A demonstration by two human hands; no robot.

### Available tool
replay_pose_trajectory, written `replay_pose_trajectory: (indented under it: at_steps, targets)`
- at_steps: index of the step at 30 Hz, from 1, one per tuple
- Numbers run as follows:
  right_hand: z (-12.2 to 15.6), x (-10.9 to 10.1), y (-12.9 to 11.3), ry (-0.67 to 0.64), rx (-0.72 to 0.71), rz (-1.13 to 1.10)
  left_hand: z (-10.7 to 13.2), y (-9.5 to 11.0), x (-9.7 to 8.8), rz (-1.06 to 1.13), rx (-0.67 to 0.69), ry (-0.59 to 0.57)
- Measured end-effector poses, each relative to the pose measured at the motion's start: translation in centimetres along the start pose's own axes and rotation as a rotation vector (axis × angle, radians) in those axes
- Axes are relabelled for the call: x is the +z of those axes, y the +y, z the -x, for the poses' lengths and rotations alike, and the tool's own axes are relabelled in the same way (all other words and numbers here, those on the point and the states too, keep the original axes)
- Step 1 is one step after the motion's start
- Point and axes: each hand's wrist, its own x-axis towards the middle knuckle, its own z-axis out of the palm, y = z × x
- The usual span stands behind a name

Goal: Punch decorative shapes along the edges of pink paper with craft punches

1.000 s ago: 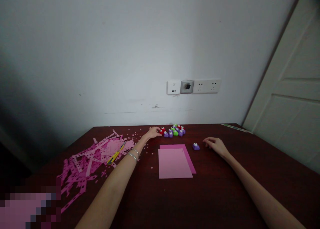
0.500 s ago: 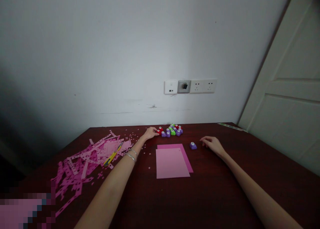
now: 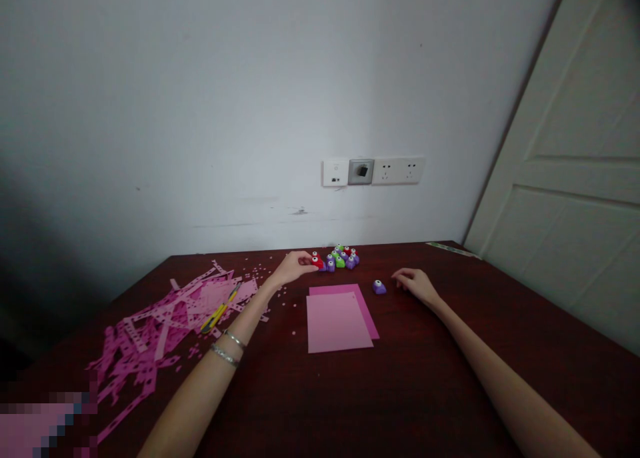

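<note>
My left hand (image 3: 295, 267) reaches to the far side of the table, its thumb and fingers closed on a red craft paper punch (image 3: 317, 263). Right beside it stands a cluster of small purple, green and red punches, among them a green punch (image 3: 340, 262). My right hand (image 3: 416, 285) rests on the table with loosely bent fingers and nothing in them. Just left of those fingers sits a single purple punch (image 3: 379, 287). Between my arms lie a light pink sheet (image 3: 337, 323) and, partly beneath it, a darker pink sheet (image 3: 367, 311).
Punched pink paper strips (image 3: 150, 331) are heaped at the left, with a yellow utility knife (image 3: 220, 309) on them. Tiny paper cutouts are scattered near my left forearm. A patterned strip (image 3: 453, 249) lies at the back right edge. Wall sockets (image 3: 397, 171) sit above the table.
My left hand has pulled back slightly toward me, and the red punch has shifted nearer with it. My right hand's fingers are more curled. The view has turned slightly right.
</note>
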Motion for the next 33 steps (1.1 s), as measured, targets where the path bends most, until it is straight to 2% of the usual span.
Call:
replay_pose_trajectory:
  at_steps: [3,10,15,20,23,33]
  targets:
    - [0.1,0.1,-0.2,-0.004,0.001,-0.002,1.0,0.9,0.8,0.005,-0.005,-0.046]
    - [0.5,0.0,-1.2,-0.024,0.0,-0.058,1.9,1.3,2.2,-0.002,-0.021,-0.148]
    - [0.5,0.4,-4.6,-0.049,-0.034,-0.072,2.2,2.2,2.7,0.004,-0.031,-0.179]
    - [1.4,2.1,-10.0,-0.301,-0.184,-0.155,2.4,2.9,3.5,0.052,-0.023,-0.188]
    - [2.1,3.0,-11.9,-0.446,-0.199,-0.113,2.6,3.2,4.2,0.072,0.004,-0.199]
    - [3.0,3.5,-12.7,-0.598,-0.146,-0.134,3.0,4.0,5.8,0.107,0.057,-0.237]
